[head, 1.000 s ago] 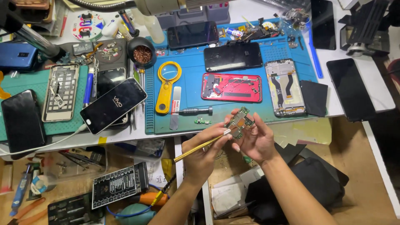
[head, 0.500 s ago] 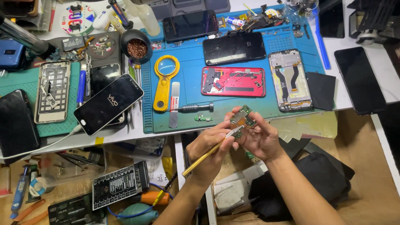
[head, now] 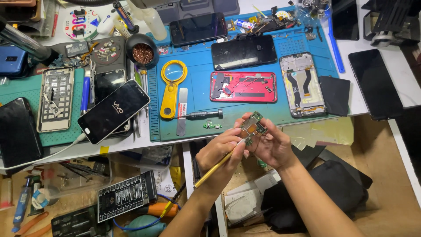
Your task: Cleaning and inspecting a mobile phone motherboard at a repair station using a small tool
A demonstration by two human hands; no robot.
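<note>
My right hand pinches a small green circuit board by its edges, just off the front edge of the blue work mat. My left hand grips a thin yellow-handled tool like a pen, its tip touching the board's lower left side. Both hands hover over the gap below the table edge. On the mat beyond them lie an opened red phone, a bare phone frame with flex cables and a black-handled screwdriver.
A yellow magnifier, a metal spudger, a small green part and dark phones lie on the mat. More phones rest on the green mat at left. Open drawers with tools sit below; a black bag lies at lower right.
The view has shifted slightly, so the hands sit a little further right and lower. Both hands keep the same hold on board and tool.
</note>
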